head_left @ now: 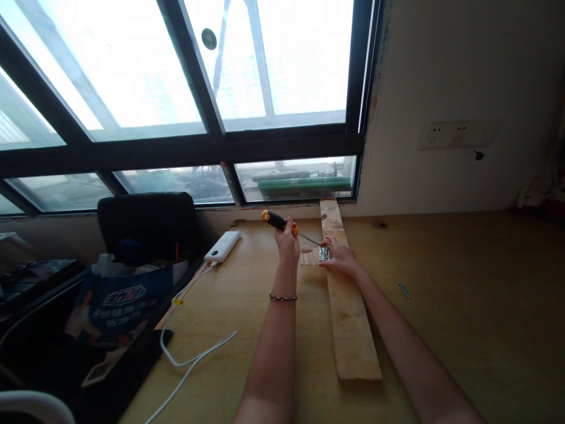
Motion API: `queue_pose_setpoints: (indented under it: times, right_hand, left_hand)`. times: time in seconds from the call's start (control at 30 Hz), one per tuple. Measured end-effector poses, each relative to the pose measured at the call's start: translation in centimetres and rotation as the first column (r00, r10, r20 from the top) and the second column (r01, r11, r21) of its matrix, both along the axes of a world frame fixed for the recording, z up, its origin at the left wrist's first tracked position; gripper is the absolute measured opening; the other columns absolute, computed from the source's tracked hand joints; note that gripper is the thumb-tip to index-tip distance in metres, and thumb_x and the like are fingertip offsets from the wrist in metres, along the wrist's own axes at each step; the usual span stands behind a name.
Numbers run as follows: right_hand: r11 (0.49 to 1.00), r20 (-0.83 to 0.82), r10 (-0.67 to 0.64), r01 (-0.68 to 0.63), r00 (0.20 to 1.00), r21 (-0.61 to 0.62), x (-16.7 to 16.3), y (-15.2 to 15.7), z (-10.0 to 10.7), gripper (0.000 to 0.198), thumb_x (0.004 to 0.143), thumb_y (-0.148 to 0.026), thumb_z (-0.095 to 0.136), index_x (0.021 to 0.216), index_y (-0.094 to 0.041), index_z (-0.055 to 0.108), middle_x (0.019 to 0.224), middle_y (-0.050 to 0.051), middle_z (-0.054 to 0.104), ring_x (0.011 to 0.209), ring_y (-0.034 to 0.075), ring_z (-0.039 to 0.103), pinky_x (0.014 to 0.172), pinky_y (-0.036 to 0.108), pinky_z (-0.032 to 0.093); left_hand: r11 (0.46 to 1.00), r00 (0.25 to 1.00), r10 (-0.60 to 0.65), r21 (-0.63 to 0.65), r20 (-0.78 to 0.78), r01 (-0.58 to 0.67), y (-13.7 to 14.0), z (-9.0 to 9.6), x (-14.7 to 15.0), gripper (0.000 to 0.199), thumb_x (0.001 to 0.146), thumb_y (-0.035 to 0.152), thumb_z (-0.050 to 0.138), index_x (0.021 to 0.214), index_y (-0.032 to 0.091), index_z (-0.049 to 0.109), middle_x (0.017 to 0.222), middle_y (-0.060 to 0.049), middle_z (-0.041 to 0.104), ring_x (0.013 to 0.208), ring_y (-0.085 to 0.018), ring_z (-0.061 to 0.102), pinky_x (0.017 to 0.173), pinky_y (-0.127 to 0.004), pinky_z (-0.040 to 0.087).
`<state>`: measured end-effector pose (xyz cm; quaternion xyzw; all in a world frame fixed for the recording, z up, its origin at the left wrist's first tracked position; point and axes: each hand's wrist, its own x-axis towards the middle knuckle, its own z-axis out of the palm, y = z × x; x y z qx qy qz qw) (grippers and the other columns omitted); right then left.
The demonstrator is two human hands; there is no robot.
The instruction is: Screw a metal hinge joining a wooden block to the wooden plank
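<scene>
My left hand (288,240) is closed around the black and yellow handle of a screwdriver (277,221). Its shaft slants down to the right, the tip meeting a small silver metal hinge (324,254). Thumb and fingers of my right hand (341,258) pinch the hinge from the right side. Under it a long wooden plank (353,330) lies on the table, running toward the window. A short piece of wood (309,255) sticks out to the left at the hinge. Any screw at the tip is too small to make out.
A small metal piece (404,290) lies on the wooden table (463,341) to the right. At the left edge rests a white power bank (223,246) with a white cable (194,360). Beyond are a black chair (145,224) and a blue bag (126,300). A window closes off the back.
</scene>
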<state>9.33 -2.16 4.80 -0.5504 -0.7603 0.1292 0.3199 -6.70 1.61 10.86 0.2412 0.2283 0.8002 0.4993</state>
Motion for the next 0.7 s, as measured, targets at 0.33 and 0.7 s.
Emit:
queue_pose_setpoints:
  times: [0.33, 0.7]
  right_hand:
    - [1.000, -0.006, 0.003, -0.003, 1.000, -0.007, 0.0, 0.0, 0.1, 0.083, 0.052, -0.042, 0.076, 0.123, -0.026, 0.036, 0.112, 0.001, 0.060, 0.097, 0.024, 0.059, 0.081, 0.034, 0.045]
    - [1.000, 0.010, 0.001, -0.001, 1.000, 0.010, 0.0, 0.1, -0.1, 0.081, 0.052, -0.043, 0.075, 0.122, -0.027, 0.036, 0.110, 0.001, 0.061, 0.093, 0.022, 0.060, 0.079, 0.033, 0.046]
  left_hand:
    - [1.000, 1.000, 0.009, 0.022, 0.008, -0.010, -0.5, 0.7, -0.1, 0.028, 0.058, 0.020, 0.071, 0.075, 0.016, 0.050, 0.063, 0.005, 0.050, 0.056, -0.005, 0.049, 0.059, -0.021, 0.037]
    - [0.999, 0.999, 0.040, 0.019, -0.032, -0.040, -0.3, 0.4, -0.5, 0.027, 0.059, 0.022, 0.071, 0.074, 0.016, 0.050, 0.060, 0.005, 0.050, 0.054, -0.005, 0.049, 0.058, -0.020, 0.037]
